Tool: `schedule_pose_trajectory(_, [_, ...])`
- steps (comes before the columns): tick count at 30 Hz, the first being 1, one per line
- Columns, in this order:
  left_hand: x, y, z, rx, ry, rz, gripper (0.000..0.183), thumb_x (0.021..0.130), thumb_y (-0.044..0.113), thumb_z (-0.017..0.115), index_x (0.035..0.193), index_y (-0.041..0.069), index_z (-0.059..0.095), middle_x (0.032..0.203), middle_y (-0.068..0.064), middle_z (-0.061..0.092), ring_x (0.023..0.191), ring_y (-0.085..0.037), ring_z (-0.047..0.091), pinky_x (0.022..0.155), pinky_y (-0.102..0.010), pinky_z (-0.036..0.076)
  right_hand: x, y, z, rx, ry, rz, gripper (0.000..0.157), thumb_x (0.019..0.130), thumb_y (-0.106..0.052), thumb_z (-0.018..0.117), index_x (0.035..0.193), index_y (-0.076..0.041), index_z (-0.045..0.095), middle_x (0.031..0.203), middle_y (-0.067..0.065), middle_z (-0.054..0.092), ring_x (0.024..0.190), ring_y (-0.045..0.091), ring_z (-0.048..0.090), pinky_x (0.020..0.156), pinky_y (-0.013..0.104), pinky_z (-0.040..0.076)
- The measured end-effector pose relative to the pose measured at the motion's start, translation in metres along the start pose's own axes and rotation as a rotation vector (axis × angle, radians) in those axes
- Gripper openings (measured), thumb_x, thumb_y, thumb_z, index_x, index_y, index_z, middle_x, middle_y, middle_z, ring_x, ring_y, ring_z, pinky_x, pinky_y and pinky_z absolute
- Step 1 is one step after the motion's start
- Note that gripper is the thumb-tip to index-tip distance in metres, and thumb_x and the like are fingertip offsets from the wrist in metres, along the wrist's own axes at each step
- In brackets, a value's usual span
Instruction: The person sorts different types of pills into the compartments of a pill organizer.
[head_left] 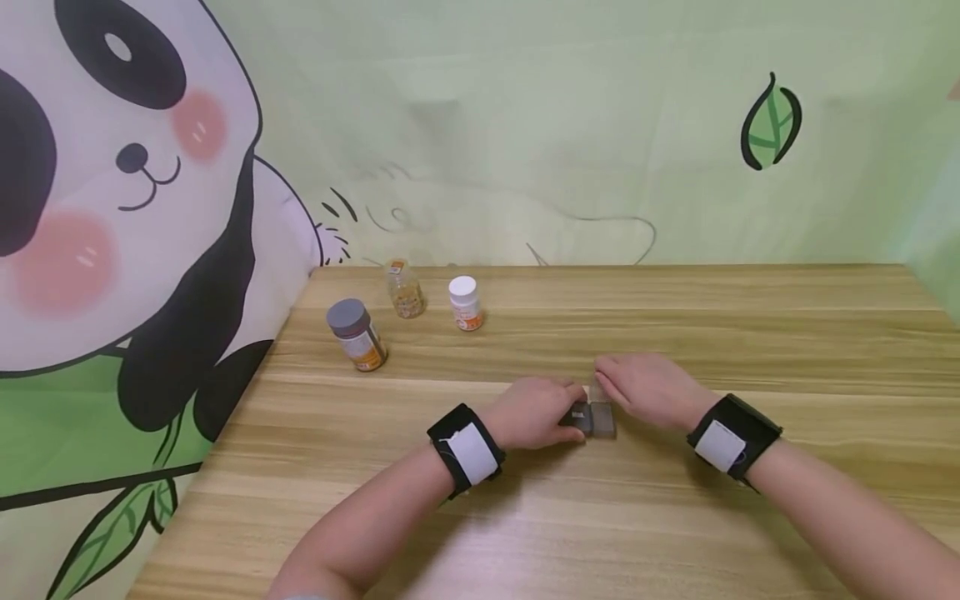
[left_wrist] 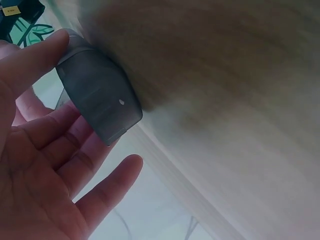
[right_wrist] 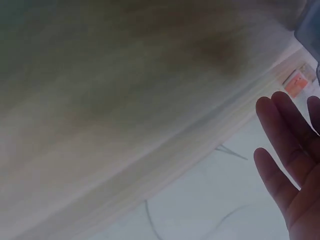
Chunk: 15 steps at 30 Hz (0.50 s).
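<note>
My left hand (head_left: 534, 412) grips a small dark grey case (head_left: 579, 417) low over the table, right of the middle. In the left wrist view the smooth, rounded body of the case (left_wrist: 100, 90) lies between thumb and fingers, with one finger stretched away from it. A see-through lid (head_left: 601, 392) stands out at the case's right side. My right hand (head_left: 651, 387) pinches this lid by its edge, fingertips bent towards the thumb. In the right wrist view several fingers (right_wrist: 280, 135) reach towards the case (right_wrist: 311, 30), which is cut off by the frame edge.
Further back on the left of the wooden table (head_left: 750, 325) stand a grey-lidded brown jar (head_left: 358, 335), a clear bottle with yellowish contents (head_left: 406, 290) and a white bottle with an orange label (head_left: 466, 303). A panda-printed cloth (head_left: 480, 125) hangs behind the table.
</note>
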<state>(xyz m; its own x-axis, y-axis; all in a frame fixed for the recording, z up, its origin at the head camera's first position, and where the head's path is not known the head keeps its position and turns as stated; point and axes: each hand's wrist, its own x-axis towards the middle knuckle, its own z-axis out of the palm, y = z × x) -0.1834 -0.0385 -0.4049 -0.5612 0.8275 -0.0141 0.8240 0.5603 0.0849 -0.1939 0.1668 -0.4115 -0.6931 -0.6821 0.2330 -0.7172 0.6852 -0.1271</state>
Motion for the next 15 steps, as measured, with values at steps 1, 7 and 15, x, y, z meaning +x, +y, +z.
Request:
schedule_pose_trajectory(1, [0.000,0.000,0.000,0.000,-0.001,0.003,0.041,0.083,0.044,0.061,0.107,0.011,0.056,0.089,0.008,0.052,0.072,-0.002,0.045,0.063,-0.017,0.037,0.000,0.001,0.001,0.004,-0.002,0.009,0.018,0.095,-0.022,0.039,0.079,-0.017,0.042,0.063,-0.008,0.033,0.055,0.010,0.038,0.052,0.030,0.037])
schedule_pose_trajectory(7, [-0.001,0.001,0.000,0.010,0.005,0.011,0.042,0.083,0.044,0.060,0.108,0.011,0.056,0.088,0.007,0.050,0.071,-0.003,0.045,0.062,-0.018,0.037,-0.002,0.001,0.002,0.028,-0.008,0.048,0.016,0.096,-0.026,0.041,0.083,-0.017,0.045,0.066,-0.008,0.037,0.058,0.010,0.039,0.055,0.030,0.037])
schedule_pose_trajectory(15, [-0.004,-0.004,0.000,-0.048,0.006,-0.020,0.060,0.080,0.052,0.061,0.121,0.010,0.049,0.096,0.005,0.055,0.076,-0.004,0.049,0.065,-0.018,0.038,-0.018,-0.004,-0.011,0.034,-0.017,0.091,0.042,0.096,-0.042,0.037,0.116,-0.008,0.052,0.102,0.005,0.059,0.089,0.019,0.057,0.078,0.039,0.044])
